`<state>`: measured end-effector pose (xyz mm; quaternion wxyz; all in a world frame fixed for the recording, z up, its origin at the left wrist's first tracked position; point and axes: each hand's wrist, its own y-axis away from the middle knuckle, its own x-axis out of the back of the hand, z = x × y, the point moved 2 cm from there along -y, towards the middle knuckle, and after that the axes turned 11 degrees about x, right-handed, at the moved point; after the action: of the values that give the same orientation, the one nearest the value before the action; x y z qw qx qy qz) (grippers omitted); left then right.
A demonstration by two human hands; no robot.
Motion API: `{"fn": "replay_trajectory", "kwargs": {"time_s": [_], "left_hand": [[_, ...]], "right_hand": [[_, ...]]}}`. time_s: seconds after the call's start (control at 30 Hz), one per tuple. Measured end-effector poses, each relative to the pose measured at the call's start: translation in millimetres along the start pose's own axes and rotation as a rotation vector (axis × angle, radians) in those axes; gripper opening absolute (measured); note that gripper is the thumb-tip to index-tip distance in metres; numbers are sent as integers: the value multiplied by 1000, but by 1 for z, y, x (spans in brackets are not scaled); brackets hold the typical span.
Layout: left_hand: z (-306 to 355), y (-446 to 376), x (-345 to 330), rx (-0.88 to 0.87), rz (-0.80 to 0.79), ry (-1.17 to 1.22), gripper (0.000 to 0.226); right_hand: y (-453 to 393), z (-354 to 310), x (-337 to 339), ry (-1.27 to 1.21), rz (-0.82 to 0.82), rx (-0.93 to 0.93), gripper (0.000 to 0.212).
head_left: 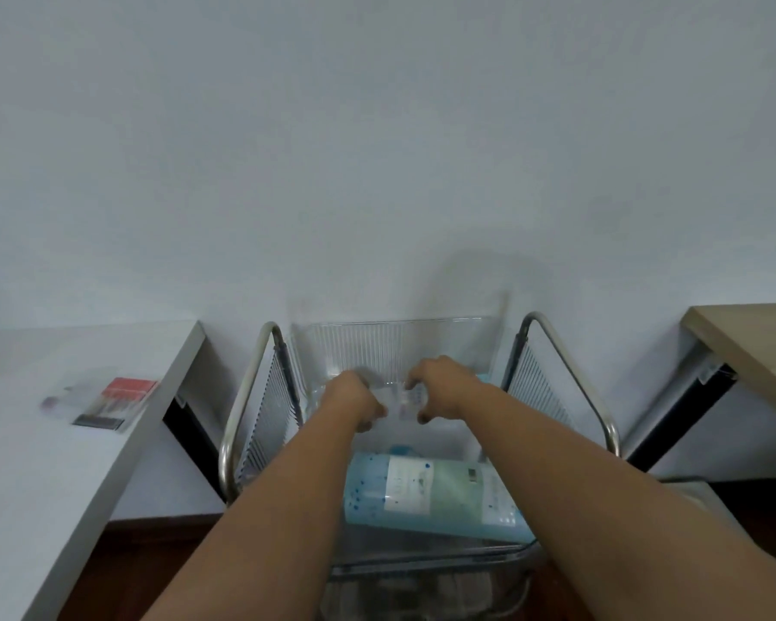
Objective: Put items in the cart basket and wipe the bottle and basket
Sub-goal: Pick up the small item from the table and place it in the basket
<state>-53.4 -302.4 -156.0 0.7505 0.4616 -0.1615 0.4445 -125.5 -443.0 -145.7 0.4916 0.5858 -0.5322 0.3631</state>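
Note:
A clear ribbed plastic basket (390, 340) sits in the top of a metal cart (243, 396) against the wall. A large blue bottle (431, 497) with a white and green label lies on its side in the basket's near half. Both my hands reach into the far half. My left hand (352, 398) and my right hand (440, 385) are both closed on a small clear plastic item (402, 403) held between them; it is blurred and I cannot tell what it is.
A grey table (41, 463) stands to the left with a clear packet of red and dark items (108, 403) on it. A wooden table (753, 347) is at the right. A lower cart shelf (422, 593) shows beneath the basket. The white wall is straight ahead.

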Motion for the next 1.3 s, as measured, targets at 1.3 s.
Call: {"fn": "replay_trajectory", "kwargs": {"time_s": [1.3], "left_hand": [[-18, 123, 226, -651, 538, 329, 27]], "right_hand": [[-19, -182, 99, -587, 585, 263, 21]]}}
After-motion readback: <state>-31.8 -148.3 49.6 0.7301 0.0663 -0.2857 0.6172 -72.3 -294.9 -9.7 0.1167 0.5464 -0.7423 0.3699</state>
